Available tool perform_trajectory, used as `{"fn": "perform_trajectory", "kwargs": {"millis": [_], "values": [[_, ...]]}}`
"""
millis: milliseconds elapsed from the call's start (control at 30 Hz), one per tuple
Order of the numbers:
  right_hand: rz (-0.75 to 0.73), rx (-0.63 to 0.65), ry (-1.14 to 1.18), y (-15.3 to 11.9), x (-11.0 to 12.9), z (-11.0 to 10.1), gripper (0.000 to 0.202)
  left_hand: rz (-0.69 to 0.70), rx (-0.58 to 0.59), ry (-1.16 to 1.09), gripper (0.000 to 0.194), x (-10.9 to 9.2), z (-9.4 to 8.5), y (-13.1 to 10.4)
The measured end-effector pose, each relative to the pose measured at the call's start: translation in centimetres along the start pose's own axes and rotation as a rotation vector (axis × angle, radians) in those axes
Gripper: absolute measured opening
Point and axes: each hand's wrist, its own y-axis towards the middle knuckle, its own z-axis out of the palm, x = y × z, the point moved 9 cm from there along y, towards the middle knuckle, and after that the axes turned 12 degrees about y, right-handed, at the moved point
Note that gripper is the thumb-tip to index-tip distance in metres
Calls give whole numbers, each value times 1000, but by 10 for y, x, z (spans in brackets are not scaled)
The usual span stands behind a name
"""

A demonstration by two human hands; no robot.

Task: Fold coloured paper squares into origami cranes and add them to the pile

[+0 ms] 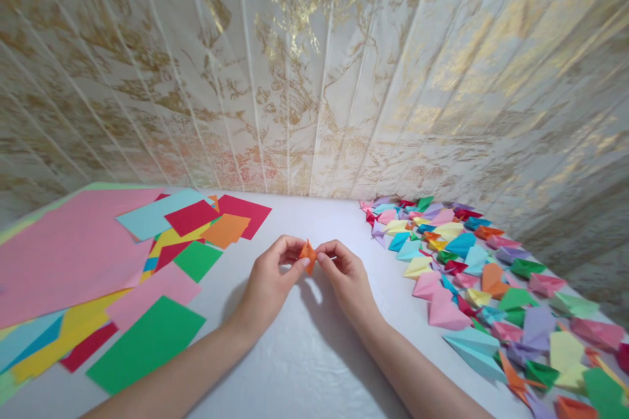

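A small folded piece of orange paper (308,255), pointed at its top, is held up over the middle of the white table. My left hand (275,278) pinches it from the left between thumb and fingers. From the other side my right hand (346,281) grips its right edge with thumb and forefinger closed. Both hands are raised a little, and their shadows fall on the table. Parts of the orange paper are covered by my fingertips.
Flat coloured sheets lie at the left, among them a large pink sheet (73,242), a green sheet (147,344) and an orange sheet (226,230). Many folded paper pieces (449,308) spread over the right side of the white table (295,366). A gold-patterned wall (304,78) stands behind.
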Motion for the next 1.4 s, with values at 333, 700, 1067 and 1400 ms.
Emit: {"fn": "perform_trajectory", "kwargs": {"millis": [333, 700, 1067, 1400], "values": [[-108, 51, -124, -3, 14, 6, 17, -86, 103, -28, 21, 9, 9, 1], [49, 49, 86, 2, -7, 2, 16, -67, 130, 31, 21, 4, 6, 1], [-138, 54, -81, -3, 20, 5, 11, -24, 134, 143, 25, 0, 9, 0], [51, 56, 248, 3, -5, 5, 17, -20, 201, 107, 21, 0, 13, 0]]}}
